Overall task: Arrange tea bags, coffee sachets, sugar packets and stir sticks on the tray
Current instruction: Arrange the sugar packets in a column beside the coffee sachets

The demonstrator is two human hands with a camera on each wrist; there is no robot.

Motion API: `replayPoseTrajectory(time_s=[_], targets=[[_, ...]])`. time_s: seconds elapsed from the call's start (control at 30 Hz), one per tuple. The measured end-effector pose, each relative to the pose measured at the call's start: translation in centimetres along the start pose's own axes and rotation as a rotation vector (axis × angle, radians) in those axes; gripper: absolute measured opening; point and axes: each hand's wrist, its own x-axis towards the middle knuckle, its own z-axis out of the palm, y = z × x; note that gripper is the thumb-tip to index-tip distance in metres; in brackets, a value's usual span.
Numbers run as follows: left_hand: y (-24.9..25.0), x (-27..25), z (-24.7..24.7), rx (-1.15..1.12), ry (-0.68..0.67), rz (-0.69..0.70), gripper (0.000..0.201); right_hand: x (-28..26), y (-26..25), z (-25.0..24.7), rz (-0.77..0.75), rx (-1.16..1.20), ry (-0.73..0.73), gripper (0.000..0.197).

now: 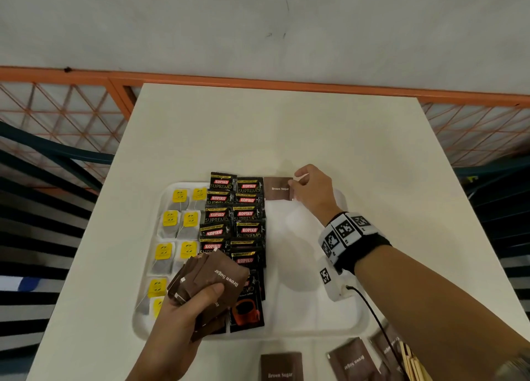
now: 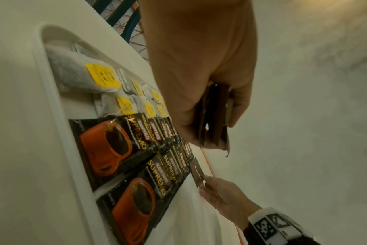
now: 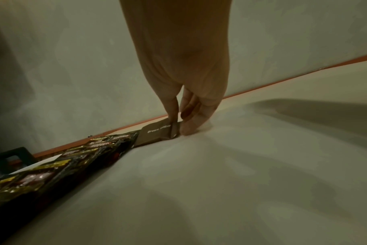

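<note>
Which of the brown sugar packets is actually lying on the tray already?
Only the brown sugar packet at the tray's far end, beside the coffee sachets, pinched by the right hand. The rest are in the left hand or on the table.

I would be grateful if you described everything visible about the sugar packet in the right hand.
The sugar packet is a flat brown paper rectangle printed "Brown Sugar" in white. It lies at the far end of the white tray, beside the top coffee sachets. The right hand pinches its right edge between thumb and fingers.
</note>
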Motion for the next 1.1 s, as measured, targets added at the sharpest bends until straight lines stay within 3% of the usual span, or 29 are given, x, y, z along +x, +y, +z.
replayPoseTrajectory(time_s=[0.07, 0.13, 0.33, 0.43, 0.57, 0.63, 0.73, 0.83, 0.9, 0.97, 1.1], targets=[[0.1, 0.2, 0.1, 0.003, -0.016, 0.007, 0.046, -0.7, -0.6, -0.3, -0.054, -0.078, 0.022, 0.017], [0.3, 0.5, 0.4, -0.013, -0.017, 0.013, 0.038, -2.2, -1.8, -0.5, -0.116, -0.084, -0.034, 0.016], [1.5, 1.5, 1.8, -0.070, -0.072, 0.048, 0.050, -9.8, -5.5, -1.5, -0.132, 0.137, -0.614, 0.016], [1.2, 2.0, 1.8, -0.085, -0.055, 0.096, 0.060, -12.6, -5.4, -1.6, -0.072, 0.288, -0.718, 0.011], [0.9, 1.9, 1.9, -0.056, -0.032, 0.116, 0.045, -14.0, -5.0, -1.3, -0.007, 0.502, -0.684, 0.010], [0.9, 1.8, 2.0, -0.056, -0.018, 0.118, 0.038, -14.2, -5.0, -1.1, -0.021, 0.559, -0.597, 0.013], [1.0, 1.7, 2.1, -0.112, -0.004, 0.122, 0.048, -14.7, -4.7, -1.2, -0.314, 0.272, -0.344, 0.019], [1.3, 1.6, 2.2, -0.129, -0.035, 0.156, 0.080, -15.2, -3.9, -0.8, -0.703, -0.021, -0.265, 0.010], [1.5, 1.6, 2.0, -0.101, -0.038, 0.182, 0.069, -15.4, -3.2, -0.5, -0.825, -0.071, -0.262, 0.016], [1.6, 1.6, 1.8, -0.080, -0.011, 0.190, 0.046, -15.5, -3.1, -0.7, -0.786, 0.020, -0.273, 0.017], [1.2, 1.7, 1.6, -0.039, 0.045, 0.181, 0.049, -15.5, -4.0, -1.4, -0.385, 0.271, -0.299, 0.013]])
